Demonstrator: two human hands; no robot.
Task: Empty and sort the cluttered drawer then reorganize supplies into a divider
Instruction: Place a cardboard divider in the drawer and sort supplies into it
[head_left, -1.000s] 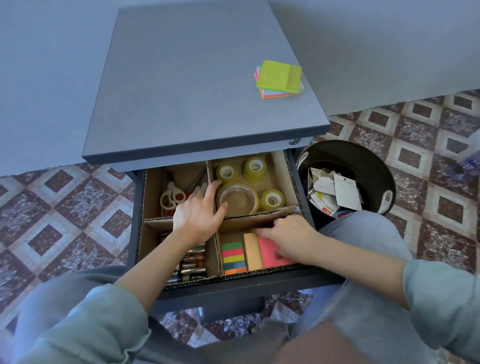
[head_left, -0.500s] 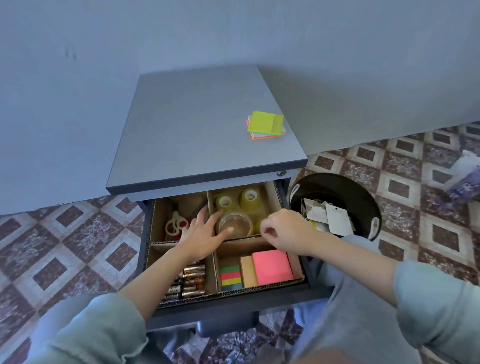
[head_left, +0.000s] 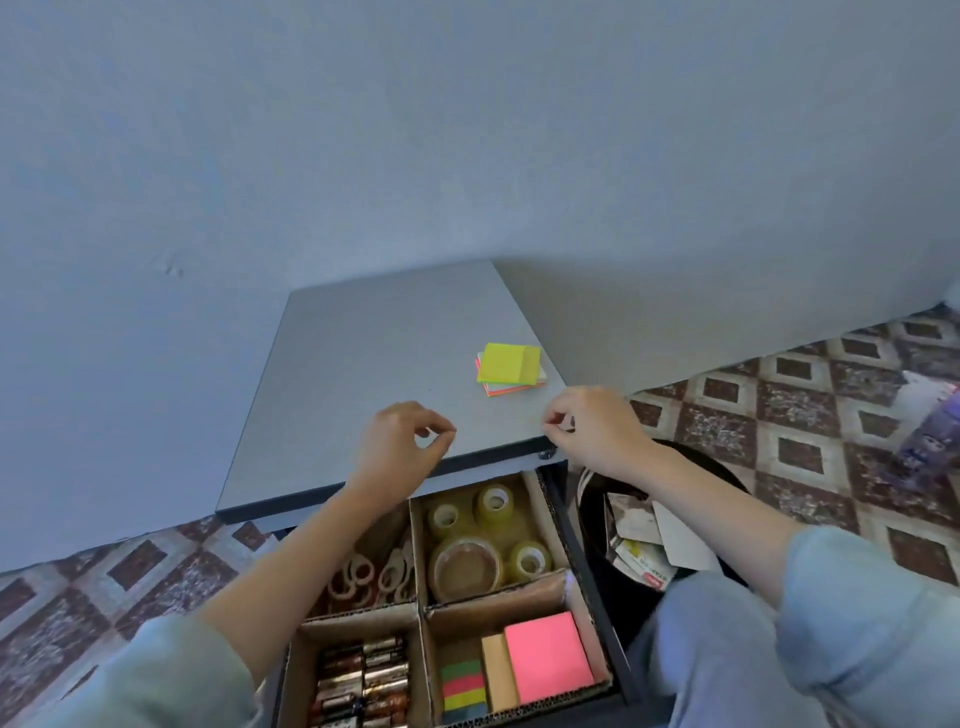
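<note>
The open drawer holds a cardboard divider (head_left: 423, 612) with four compartments. Tape rolls (head_left: 470, 564) fill the far right one and scissors (head_left: 358, 574) the far left. Batteries (head_left: 363, 680) lie near left. A pink sticky pad (head_left: 548, 657), a tan pad (head_left: 498, 673) and a striped pad (head_left: 464, 686) sit near right. A yellow-topped sticky note stack (head_left: 508, 364) lies on the grey cabinet top (head_left: 374, 364). My left hand (head_left: 400, 447) and my right hand (head_left: 592, 431) hover over the top's front edge, fingers loosely curled, holding nothing.
A black bin (head_left: 587, 514) with paper scraps (head_left: 644, 540) stands on the tiled floor right of the drawer, beside my knee. A purple object (head_left: 930, 441) lies on the floor at far right. A blue wall rises behind the cabinet.
Both hands have left the drawer and risen to the cabinet top's front edge. The pink pad now lies uncovered in the near right compartment. The view has tilted upward.
</note>
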